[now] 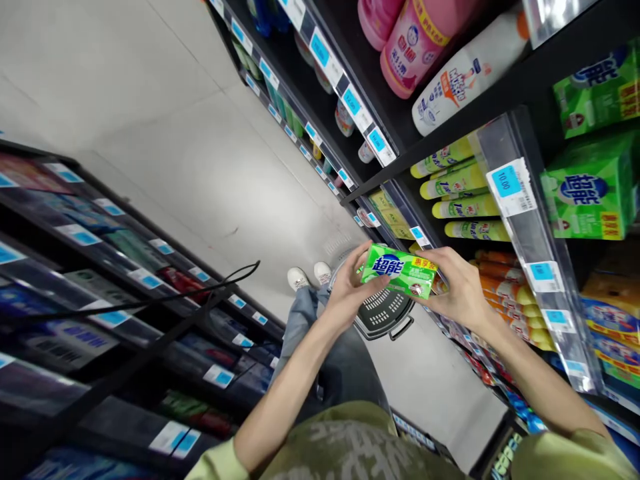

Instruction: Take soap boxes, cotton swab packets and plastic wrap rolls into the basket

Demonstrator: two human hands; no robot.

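Both of my hands hold one green soap pack [399,271] with blue lettering in front of me. My left hand [350,285] grips its left end, with the thumb along the lower edge. My right hand [457,288] has its fingers closed round the right end. Below the pack a dark grey shopping basket [385,313] stands on the floor by my white shoes [309,275]. More green packs of the same kind [590,190] sit on the shelf to the right.
Black shelving [520,200] with blue price tags runs along my right, with pink and white bottles, yellow tubes and orange packs. Another black shelf unit [115,320] stands at my left. Pale floor tiles [190,153] form the aisle between them.
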